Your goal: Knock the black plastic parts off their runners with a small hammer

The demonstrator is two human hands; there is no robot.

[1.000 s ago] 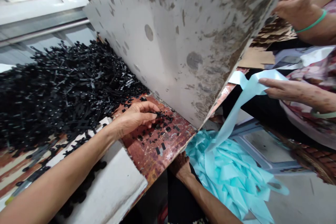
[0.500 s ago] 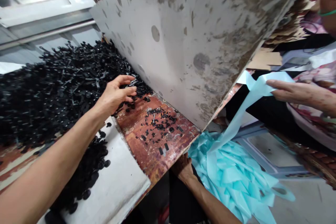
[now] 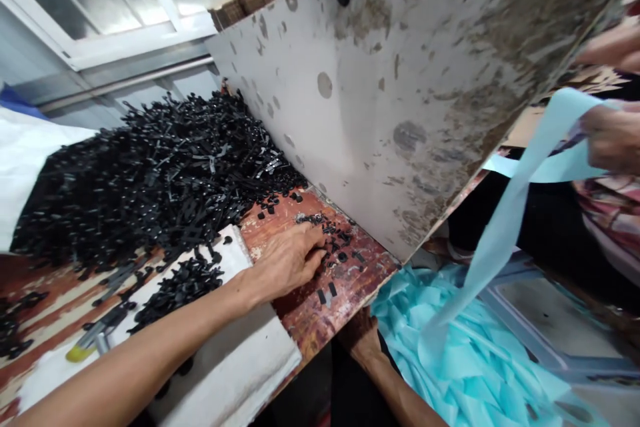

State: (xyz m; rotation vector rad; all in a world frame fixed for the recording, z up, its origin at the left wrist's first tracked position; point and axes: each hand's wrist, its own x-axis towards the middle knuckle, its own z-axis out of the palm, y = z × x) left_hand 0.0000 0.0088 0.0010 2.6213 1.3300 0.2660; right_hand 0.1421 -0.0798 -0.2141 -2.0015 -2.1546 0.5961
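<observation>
My left hand [image 3: 290, 260] rests on the worn red tabletop [image 3: 305, 317], fingers curled together over a scatter of small black pieces [image 3: 334, 243]. What the fingertips pinch is too small to make out. Just behind it lies a big heap of black plastic strips [image 3: 150, 173]. My right hand [image 3: 363, 337] is below the table's front edge, beside a pile of light blue ribbon [image 3: 450, 360]. Its fingers are hidden under the edge.
A stained grey board [image 3: 400, 80] stands tilted behind the small pieces. At the right, another person's hand [image 3: 613, 137] holds a strip of blue ribbon [image 3: 505, 227]. A white cloth [image 3: 235, 360] with more black parts [image 3: 180, 283] covers the near table. A yellow-tipped tool [image 3: 83, 347] lies left.
My left hand reached back to the heap of black strips, then returned forward to the small black pieces. The view shifted left, and the other person's hand pulled the ribbon up and right.
</observation>
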